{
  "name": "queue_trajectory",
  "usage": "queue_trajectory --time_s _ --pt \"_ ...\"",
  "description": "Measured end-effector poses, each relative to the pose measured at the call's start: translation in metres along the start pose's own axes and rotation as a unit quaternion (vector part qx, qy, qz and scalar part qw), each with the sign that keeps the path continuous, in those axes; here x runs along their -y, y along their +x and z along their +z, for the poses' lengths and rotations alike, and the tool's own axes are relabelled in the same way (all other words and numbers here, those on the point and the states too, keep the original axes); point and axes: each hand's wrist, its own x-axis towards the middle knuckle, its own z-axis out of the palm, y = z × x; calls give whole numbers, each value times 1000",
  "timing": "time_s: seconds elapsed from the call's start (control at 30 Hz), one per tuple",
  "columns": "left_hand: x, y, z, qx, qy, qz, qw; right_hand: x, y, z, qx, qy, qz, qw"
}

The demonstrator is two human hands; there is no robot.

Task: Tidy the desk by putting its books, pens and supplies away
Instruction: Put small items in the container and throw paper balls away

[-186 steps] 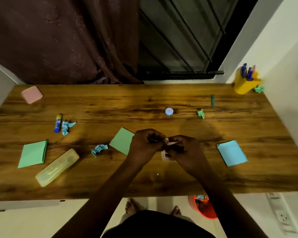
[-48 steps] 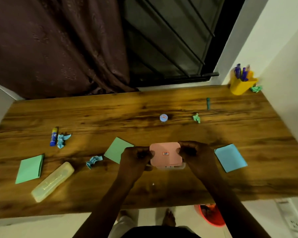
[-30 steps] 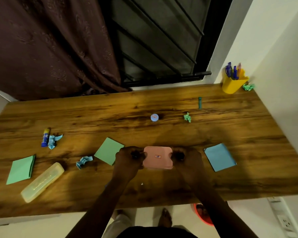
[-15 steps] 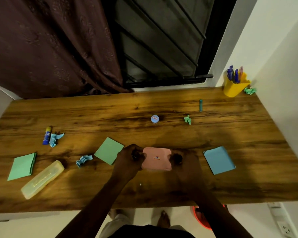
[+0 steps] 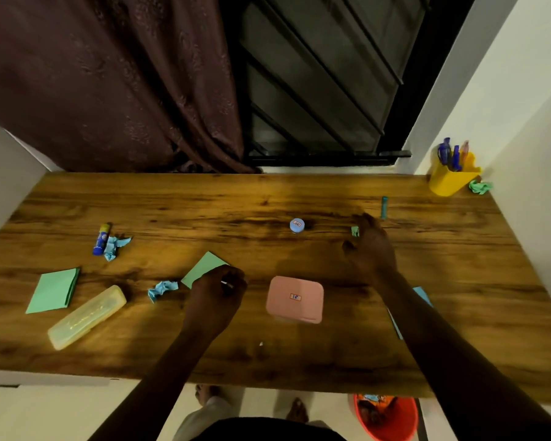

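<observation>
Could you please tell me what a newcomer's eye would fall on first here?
A pink box sits at the front middle of the desk, between the two hands. The right hand stretches out to a crumpled green scrap, while the left hand lies curled at the corner of a green note. A yellow pen cup stands in the far right corner.

A wooden desk (image 5: 458, 265) with dark grain spans the view; behind its far edge a maroon curtain (image 5: 109, 84) hangs at left, beside a dark window (image 5: 315, 90) crossed by slanted bars; a white wall (image 5: 522, 74) closes the right side; pale floor (image 5: 45, 415) shows at the near edge; the light is dim and warm.
</observation>
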Motion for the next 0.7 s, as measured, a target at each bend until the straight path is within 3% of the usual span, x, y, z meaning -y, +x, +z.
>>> queue_trajectory --time_s 0.17,0.37,0.6,0.7 --pt "13 -2 -10 -5 -11 -10 1000 -16 30 10 47 -51 3 998" --pt "27 -6 -23 -26 -3 -37 999 -23 27 13 22 -77 -35 996" --pt "62 -7 -51 -89 23 -85 992 15 4 11 -27 14 -85 996" --pt "80 1 -66 -96 100 -93 986 46 -18 10 -31 54 -117 991"
